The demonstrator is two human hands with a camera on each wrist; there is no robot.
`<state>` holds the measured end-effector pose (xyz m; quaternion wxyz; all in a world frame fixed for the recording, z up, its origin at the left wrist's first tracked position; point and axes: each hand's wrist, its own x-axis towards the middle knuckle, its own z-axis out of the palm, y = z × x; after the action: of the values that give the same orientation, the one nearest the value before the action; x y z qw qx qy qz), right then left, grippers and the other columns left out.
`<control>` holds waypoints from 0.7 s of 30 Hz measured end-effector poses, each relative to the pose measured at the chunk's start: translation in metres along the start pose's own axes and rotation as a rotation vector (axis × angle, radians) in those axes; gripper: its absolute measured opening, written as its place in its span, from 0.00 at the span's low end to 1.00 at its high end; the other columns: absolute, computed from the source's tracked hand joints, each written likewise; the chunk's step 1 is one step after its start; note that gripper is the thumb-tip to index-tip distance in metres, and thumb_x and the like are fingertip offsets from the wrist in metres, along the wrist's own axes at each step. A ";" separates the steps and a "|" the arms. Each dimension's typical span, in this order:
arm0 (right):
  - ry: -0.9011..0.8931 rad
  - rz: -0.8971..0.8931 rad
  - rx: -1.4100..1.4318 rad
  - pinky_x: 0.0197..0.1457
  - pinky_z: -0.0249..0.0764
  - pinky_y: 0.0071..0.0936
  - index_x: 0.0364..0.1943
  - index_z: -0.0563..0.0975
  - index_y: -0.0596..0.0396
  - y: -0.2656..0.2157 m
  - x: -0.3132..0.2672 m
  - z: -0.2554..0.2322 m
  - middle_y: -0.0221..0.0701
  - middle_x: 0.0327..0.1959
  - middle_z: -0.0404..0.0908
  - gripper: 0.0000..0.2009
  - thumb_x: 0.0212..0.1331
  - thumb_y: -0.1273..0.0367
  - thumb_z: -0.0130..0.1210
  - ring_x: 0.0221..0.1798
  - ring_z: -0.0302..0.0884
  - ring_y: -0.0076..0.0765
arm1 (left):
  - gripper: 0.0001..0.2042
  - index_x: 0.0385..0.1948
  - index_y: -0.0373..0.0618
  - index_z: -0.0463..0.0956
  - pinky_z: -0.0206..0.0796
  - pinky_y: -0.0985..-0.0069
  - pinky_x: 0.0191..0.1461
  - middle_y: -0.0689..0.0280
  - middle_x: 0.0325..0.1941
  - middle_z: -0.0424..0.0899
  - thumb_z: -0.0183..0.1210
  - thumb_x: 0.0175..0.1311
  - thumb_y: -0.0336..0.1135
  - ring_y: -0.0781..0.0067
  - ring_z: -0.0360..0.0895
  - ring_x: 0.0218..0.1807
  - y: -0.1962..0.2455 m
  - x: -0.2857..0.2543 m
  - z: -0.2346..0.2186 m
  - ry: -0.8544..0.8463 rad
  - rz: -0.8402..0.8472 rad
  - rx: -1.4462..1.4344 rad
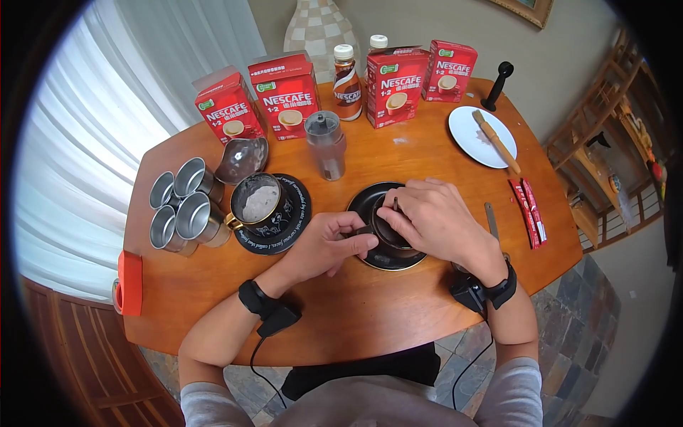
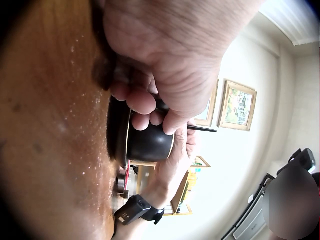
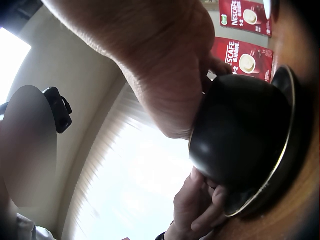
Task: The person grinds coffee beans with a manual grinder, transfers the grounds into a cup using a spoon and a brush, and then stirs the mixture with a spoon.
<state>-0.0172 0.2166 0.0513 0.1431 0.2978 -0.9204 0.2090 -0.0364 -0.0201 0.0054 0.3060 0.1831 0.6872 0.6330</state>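
Two hands on one black cup (image 1: 390, 229) | cup upright on black saucer (image 1: 363, 203), table centre before me | left hand (image 1: 329, 245) pinches its handle from the left, fingers curled | right hand (image 1: 434, 217) arches over rim, pinching a thin dark stick (image 2: 201, 128) | both equally near.

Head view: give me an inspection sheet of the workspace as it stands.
Surface: wooden table, bare near edge.
Job's things: black cup on black saucer; thin stick in cup.
Clutter: second mug, metal tins, Nescafe boxes, bottle, shaker, white plate, red sachets.
Grippers: left hand holds cup's handle; right hand pinches stick.
Cables: wrist lead.
Surroundings: curtain, tiled floor.
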 end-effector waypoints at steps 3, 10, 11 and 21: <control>-0.014 0.011 -0.006 0.43 0.77 0.46 0.37 0.83 0.57 0.000 0.000 0.000 0.40 0.29 0.85 0.11 0.68 0.63 0.60 0.37 0.84 0.51 | 0.10 0.35 0.43 0.81 0.53 0.85 0.14 0.71 0.27 0.85 0.66 0.74 0.39 0.90 0.66 0.14 0.000 0.000 0.000 0.004 -0.002 -0.004; -0.006 -0.001 -0.049 0.50 0.73 0.43 0.38 0.83 0.56 -0.002 -0.002 0.001 0.38 0.31 0.86 0.11 0.70 0.62 0.58 0.40 0.84 0.47 | 0.10 0.35 0.42 0.81 0.53 0.85 0.14 0.71 0.28 0.85 0.65 0.74 0.39 0.89 0.66 0.14 -0.001 0.000 0.000 0.007 -0.002 -0.004; -0.008 -0.003 -0.046 0.50 0.72 0.43 0.37 0.83 0.55 -0.001 -0.001 0.001 0.38 0.31 0.86 0.11 0.70 0.62 0.58 0.40 0.83 0.46 | 0.10 0.35 0.42 0.81 0.53 0.85 0.14 0.71 0.28 0.85 0.65 0.74 0.39 0.89 0.66 0.14 -0.001 0.000 0.000 0.008 -0.003 0.000; -0.033 -0.002 -0.036 0.50 0.66 0.40 0.35 0.83 0.55 -0.003 0.000 -0.001 0.37 0.30 0.85 0.11 0.71 0.62 0.58 0.39 0.81 0.44 | 0.10 0.35 0.42 0.81 0.54 0.85 0.15 0.71 0.28 0.85 0.65 0.74 0.39 0.89 0.67 0.14 0.002 -0.001 0.001 0.003 0.004 0.000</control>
<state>-0.0154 0.2151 0.0528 0.1335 0.2993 -0.9261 0.1871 -0.0357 -0.0197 0.0071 0.3035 0.1836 0.6873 0.6339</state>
